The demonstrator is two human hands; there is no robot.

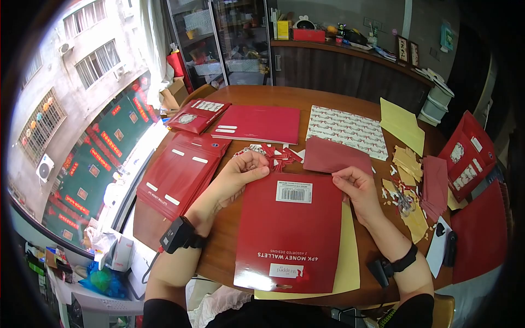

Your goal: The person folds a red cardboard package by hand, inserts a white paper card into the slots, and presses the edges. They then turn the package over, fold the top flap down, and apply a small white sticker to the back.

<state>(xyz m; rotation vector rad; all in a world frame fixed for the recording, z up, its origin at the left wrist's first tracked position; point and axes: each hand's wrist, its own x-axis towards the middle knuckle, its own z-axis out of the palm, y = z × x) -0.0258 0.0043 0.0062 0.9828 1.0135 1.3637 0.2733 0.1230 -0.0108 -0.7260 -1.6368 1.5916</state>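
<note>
A red money wallet packet (290, 229) lies upside down to my view, with a white barcode label at its far end and the words "4PK MONEY WALLETS" near me. My left hand (247, 168) is closed, thumb against fingers, at its far left corner. At the far right corner, my right hand (354, 185) pinches the edge. Beneath the packet shows a yellow sheet (349, 257). Just beyond it lie a dark red envelope (336, 156) and a pile of small red and white pieces (278, 157), partly behind my left hand.
Red printed packets (180, 177) are stacked at left on the wooden table (262, 94). Farther back lie a flat red sheet stack (262, 123) and patterned paper (347, 128). At right are scissors (406, 204), yellow scraps (407, 164), red envelopes (433, 188) and an upright red packet (465, 156).
</note>
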